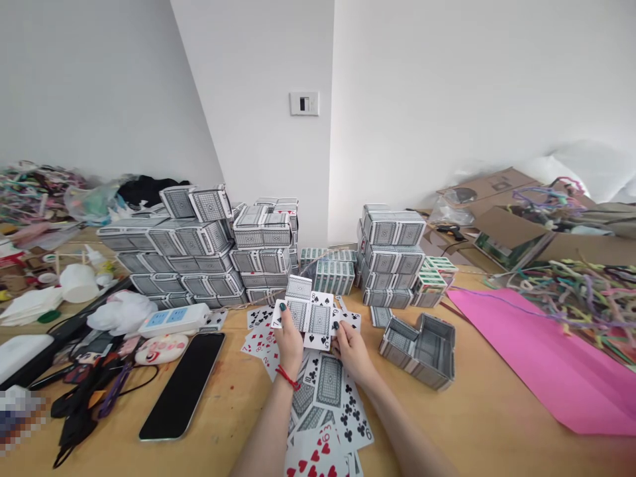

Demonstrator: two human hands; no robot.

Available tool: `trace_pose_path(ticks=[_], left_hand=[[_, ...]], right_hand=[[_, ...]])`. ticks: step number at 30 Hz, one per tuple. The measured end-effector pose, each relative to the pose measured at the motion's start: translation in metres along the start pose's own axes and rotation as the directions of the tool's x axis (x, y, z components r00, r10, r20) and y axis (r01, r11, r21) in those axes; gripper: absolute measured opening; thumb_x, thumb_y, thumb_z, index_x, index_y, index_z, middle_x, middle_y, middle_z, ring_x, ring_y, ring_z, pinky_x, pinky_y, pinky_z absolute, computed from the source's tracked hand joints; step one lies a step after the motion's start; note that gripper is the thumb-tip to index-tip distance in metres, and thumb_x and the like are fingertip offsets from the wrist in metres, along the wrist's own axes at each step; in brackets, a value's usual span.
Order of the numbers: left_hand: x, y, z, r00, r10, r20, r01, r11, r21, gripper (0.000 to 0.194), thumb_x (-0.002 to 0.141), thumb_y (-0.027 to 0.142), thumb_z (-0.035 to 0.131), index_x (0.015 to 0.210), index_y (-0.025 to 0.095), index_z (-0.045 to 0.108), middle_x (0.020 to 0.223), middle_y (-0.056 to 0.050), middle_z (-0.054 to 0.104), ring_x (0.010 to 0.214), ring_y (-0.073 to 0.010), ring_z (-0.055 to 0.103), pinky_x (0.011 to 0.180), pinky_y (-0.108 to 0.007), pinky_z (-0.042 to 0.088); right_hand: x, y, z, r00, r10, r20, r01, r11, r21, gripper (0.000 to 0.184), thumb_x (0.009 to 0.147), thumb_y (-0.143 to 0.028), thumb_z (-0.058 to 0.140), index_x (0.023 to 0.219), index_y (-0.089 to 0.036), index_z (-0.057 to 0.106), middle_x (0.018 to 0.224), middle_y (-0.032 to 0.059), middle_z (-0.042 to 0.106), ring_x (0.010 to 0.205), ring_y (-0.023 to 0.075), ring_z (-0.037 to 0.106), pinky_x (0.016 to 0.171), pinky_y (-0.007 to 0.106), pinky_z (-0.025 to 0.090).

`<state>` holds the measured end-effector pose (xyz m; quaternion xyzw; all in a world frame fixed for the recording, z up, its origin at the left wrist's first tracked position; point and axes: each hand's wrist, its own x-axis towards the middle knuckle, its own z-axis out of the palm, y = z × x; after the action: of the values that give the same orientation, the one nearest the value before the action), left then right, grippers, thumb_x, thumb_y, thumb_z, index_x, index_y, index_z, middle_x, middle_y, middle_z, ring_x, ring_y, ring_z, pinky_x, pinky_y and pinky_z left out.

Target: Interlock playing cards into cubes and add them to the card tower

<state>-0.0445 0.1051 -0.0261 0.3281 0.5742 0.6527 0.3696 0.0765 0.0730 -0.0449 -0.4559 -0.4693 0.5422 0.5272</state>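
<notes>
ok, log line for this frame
left hand: holding grey-backed white playing cards | right hand: pinching their right edge | nearby: open grey patterned-card box

White walls [472, 86], wall switch plate [305, 104], wooden tabletop [497, 424]

Phone [183, 387] left of playing cards [330, 383]

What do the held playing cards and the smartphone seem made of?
Held playing cards: likely smooth coated paperboard, given the thin sheets and crisp print. Smartphone: probably smooth glass in front, given its uniform black face; the pale rim may be metal or plastic.
</notes>
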Motion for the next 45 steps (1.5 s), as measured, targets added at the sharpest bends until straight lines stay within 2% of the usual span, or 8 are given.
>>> trace_pose_path(ticks=[11, 19, 25, 30, 34, 38, 42, 45], left_hand=[[0.004, -0.003, 0.002, 0.999, 0.041, 0.014, -0.041, 0.999, -0.015, 0.048, 0.078, 0.055, 0.037, 0.086, 0.015, 0.061, 0.087, -0.007, 0.063, 0.082, -0.0180, 0.057, 0.070, -0.025, 0.042], [0.003, -0.003, 0.000, 0.999, 0.002, 0.035, -0.004, 0.999, 0.045, 0.050, 0.077, 0.058, 0.037, 0.074, 0.013, 0.060, 0.078, -0.008, 0.063, 0.072, -0.0183, 0.056, 0.063, -0.026, 0.042], [0.002, -0.002, 0.001, 1.000, 0.023, 0.016, -0.023, 1.000, 0.017, 0.049, 0.076, 0.056, 0.040, 0.082, 0.012, 0.063, 0.081, -0.009, 0.065, 0.077, -0.0198, 0.057, 0.065, -0.027, 0.042], [0.006, -0.005, -0.001, 0.995, -0.094, 0.032, 0.090, 0.991, 0.102, 0.053, 0.073, 0.060, 0.041, 0.068, 0.012, 0.063, 0.062, -0.008, 0.062, 0.067, -0.0211, 0.057, 0.060, -0.029, 0.042], [0.009, -0.005, -0.002, 0.987, -0.063, 0.147, 0.053, 0.996, 0.073, 0.047, 0.072, 0.057, 0.048, 0.075, 0.012, 0.065, 0.077, -0.009, 0.067, 0.079, -0.0222, 0.060, 0.068, -0.029, 0.044], [0.007, -0.003, -0.002, 0.922, -0.082, 0.379, 0.119, 0.990, -0.077, 0.041, 0.069, 0.049, 0.057, 0.086, 0.012, 0.064, 0.088, -0.011, 0.068, 0.082, -0.0232, 0.062, 0.070, -0.031, 0.047], [0.003, 0.001, -0.002, 0.741, -0.125, 0.659, 0.295, 0.943, -0.152, 0.035, 0.067, 0.034, 0.064, 0.096, 0.013, 0.062, 0.090, -0.011, 0.068, 0.079, -0.0218, 0.063, 0.068, -0.033, 0.050], [0.003, 0.000, -0.001, 0.739, -0.158, 0.654, 0.310, 0.943, -0.123, 0.031, 0.063, 0.026, 0.068, 0.090, 0.013, 0.065, 0.090, -0.010, 0.068, 0.080, -0.0204, 0.063, 0.071, -0.034, 0.050]], right_hand=[[0.003, -0.002, 0.001, 1.000, 0.014, 0.006, -0.014, 0.999, 0.044, 0.041, 0.075, -0.060, 0.041, 0.062, -0.022, 0.030, 0.047, -0.0104, 0.028, 0.035, 0.0050, 0.023, 0.035, 0.018, 0.021], [0.001, -0.007, -0.002, 0.999, 0.010, 0.033, -0.010, 1.000, -0.008, 0.041, 0.077, -0.059, 0.039, 0.062, -0.022, 0.031, 0.047, -0.0103, 0.029, 0.035, 0.0047, 0.027, 0.035, 0.018, 0.025], [0.002, -0.006, -0.003, 1.000, 0.012, 0.020, -0.013, 1.000, 0.013, 0.042, 0.076, -0.059, 0.041, 0.061, -0.021, 0.032, 0.045, -0.0107, 0.030, 0.033, 0.0042, 0.028, 0.033, 0.018, 0.025], [0.002, -0.004, -0.004, 0.997, 0.072, -0.006, -0.071, 0.995, 0.072, 0.043, 0.075, -0.061, 0.041, 0.062, -0.020, 0.040, 0.041, -0.0074, 0.041, 0.030, 0.0077, 0.039, 0.029, 0.019, 0.025], [0.003, -0.005, -0.005, 0.996, 0.072, -0.047, -0.059, 0.970, 0.234, 0.034, 0.070, -0.053, 0.056, 0.074, -0.020, 0.053, 0.055, -0.0028, 0.056, 0.043, 0.0121, 0.051, 0.037, 0.022, 0.038], [0.007, -0.007, -0.009, 0.994, 0.040, -0.106, -0.001, 0.941, 0.339, 0.035, 0.061, -0.041, 0.070, 0.087, -0.018, 0.059, 0.075, 0.0029, 0.066, 0.064, 0.0182, 0.061, 0.052, 0.028, 0.048], [0.011, -0.008, -0.015, 0.969, 0.030, -0.245, 0.090, 0.881, 0.464, 0.039, 0.059, -0.035, 0.073, 0.091, -0.019, 0.059, 0.090, 0.0057, 0.067, 0.078, 0.0216, 0.063, 0.064, 0.032, 0.051], [0.010, -0.010, -0.018, 0.962, 0.019, -0.272, 0.122, 0.862, 0.491, 0.033, 0.059, -0.031, 0.072, 0.087, -0.020, 0.059, 0.094, 0.0044, 0.067, 0.086, 0.0221, 0.062, 0.068, 0.033, 0.051]])
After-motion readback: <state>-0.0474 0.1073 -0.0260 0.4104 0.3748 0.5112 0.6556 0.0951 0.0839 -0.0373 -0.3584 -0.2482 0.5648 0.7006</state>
